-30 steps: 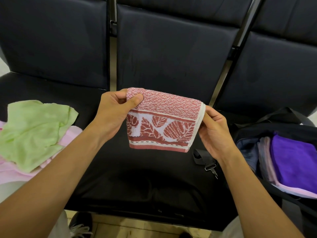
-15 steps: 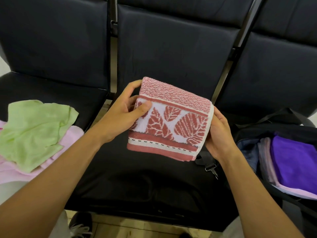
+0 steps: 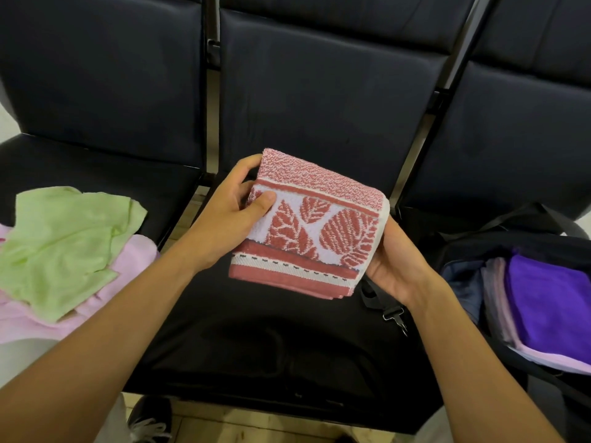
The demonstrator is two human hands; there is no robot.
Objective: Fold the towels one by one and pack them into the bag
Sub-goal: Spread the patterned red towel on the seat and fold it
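A folded red-and-white towel with a leaf pattern (image 3: 315,225) is held in the air above the middle black seat. My left hand (image 3: 228,214) grips its left edge, thumb on top and fingers curled behind. My right hand (image 3: 391,262) holds the right edge from beside and below, fingers hidden under the cloth. A black bag (image 3: 479,247) lies open on the right seat with a purple towel (image 3: 550,302) and other folded cloths inside. On the left seat, a green towel (image 3: 64,241) lies crumpled over a pink one (image 3: 134,257).
Three black padded seats (image 3: 287,340) with backrests stand in a row, metal posts between them. The bag's strap and clip (image 3: 395,318) lie on the middle seat beside the bag. A shoe (image 3: 148,420) shows on the floor below.
The towel tipped from hanging upright to lying flatter, its patterned face turned up, and shifted slightly right. My left thumb moved onto the towel's top face; my right hand slid under its right edge.
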